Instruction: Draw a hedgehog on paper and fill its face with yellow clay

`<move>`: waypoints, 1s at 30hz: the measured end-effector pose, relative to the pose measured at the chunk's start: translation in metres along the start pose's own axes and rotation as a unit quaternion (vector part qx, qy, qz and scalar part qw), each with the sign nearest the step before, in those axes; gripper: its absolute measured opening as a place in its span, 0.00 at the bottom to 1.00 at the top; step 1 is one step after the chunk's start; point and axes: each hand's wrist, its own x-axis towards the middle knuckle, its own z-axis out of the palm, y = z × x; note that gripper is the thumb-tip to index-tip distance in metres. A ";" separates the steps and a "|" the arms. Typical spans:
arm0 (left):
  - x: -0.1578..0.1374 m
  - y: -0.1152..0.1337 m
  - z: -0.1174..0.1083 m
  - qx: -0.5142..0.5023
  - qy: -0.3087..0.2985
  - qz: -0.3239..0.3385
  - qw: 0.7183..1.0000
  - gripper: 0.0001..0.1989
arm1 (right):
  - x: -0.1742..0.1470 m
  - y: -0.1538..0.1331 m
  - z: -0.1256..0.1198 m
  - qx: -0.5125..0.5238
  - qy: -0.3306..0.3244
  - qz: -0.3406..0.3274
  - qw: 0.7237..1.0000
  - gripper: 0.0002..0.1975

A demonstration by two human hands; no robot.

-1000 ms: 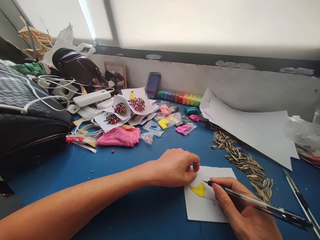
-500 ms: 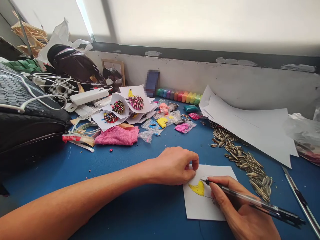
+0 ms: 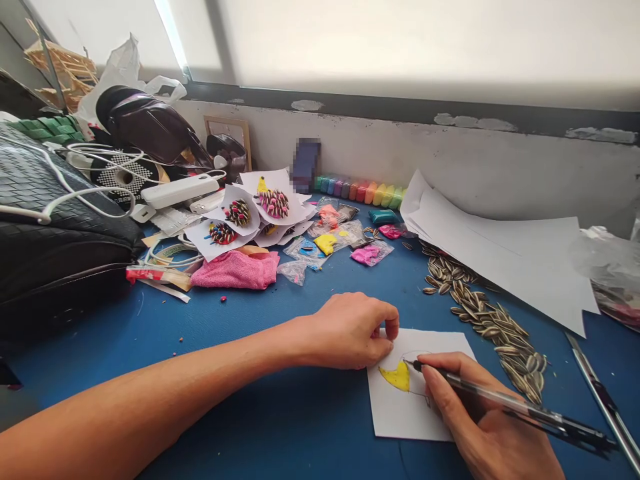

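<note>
In the head view a small white sheet of paper (image 3: 410,420) lies on the blue table. It bears a thin drawn outline and a yellow clay patch (image 3: 396,377), pointed at its left end. My left hand (image 3: 355,330), fingers curled, holds the paper down at its upper left corner. Between thumb and fingers of my right hand (image 3: 493,420) is a black, clear-barrelled pen (image 3: 520,405). The pen's tip meets the paper just above the yellow patch. My right hand covers the paper's right part and some of the outline.
Striped sunflower seeds (image 3: 493,323) spread beyond the paper, near larger white sheets (image 3: 505,247). A utility knife (image 3: 600,393) lies at the right. Several seed-covered clay pictures (image 3: 273,200), a pink cloth (image 3: 237,269), bagged clay (image 3: 367,255) and a black bag (image 3: 60,247) sit further left.
The pen's tip has shifted very slightly, and its back end has swung a little to the right. My left hand stays in place on the paper.
</note>
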 end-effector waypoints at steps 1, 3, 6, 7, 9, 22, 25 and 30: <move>0.000 0.000 0.000 0.000 0.000 0.001 1.000 0.09 | 0.000 0.000 0.000 0.003 -0.001 0.003 1.000 0.08; 0.000 -0.001 0.000 0.003 0.001 0.003 1.000 0.10 | 0.000 0.000 0.001 0.009 -0.003 0.015 1.000 0.08; 0.000 0.000 -0.001 0.007 -0.002 0.001 1.000 0.10 | 0.000 -0.001 0.000 0.016 -0.010 0.031 0.999 0.09; 0.000 0.000 -0.001 0.007 -0.004 0.000 1.000 0.10 | 0.000 -0.001 -0.001 0.017 -0.014 0.037 0.999 0.10; -0.001 0.001 -0.002 0.008 -0.008 -0.001 1.000 0.10 | 0.000 -0.002 -0.003 0.014 -0.008 0.056 0.998 0.11; 0.000 0.002 -0.002 0.008 -0.006 0.001 1.000 0.10 | 0.000 -0.001 -0.001 0.005 -0.006 0.060 0.998 0.11; -0.001 0.002 -0.002 0.004 -0.007 0.000 1.000 0.10 | 0.001 -0.002 -0.001 -0.008 -0.002 0.046 0.999 0.10; -0.001 0.001 -0.001 0.008 -0.006 0.000 1.000 0.10 | 0.004 -0.002 0.000 -0.012 -0.001 0.045 0.999 0.12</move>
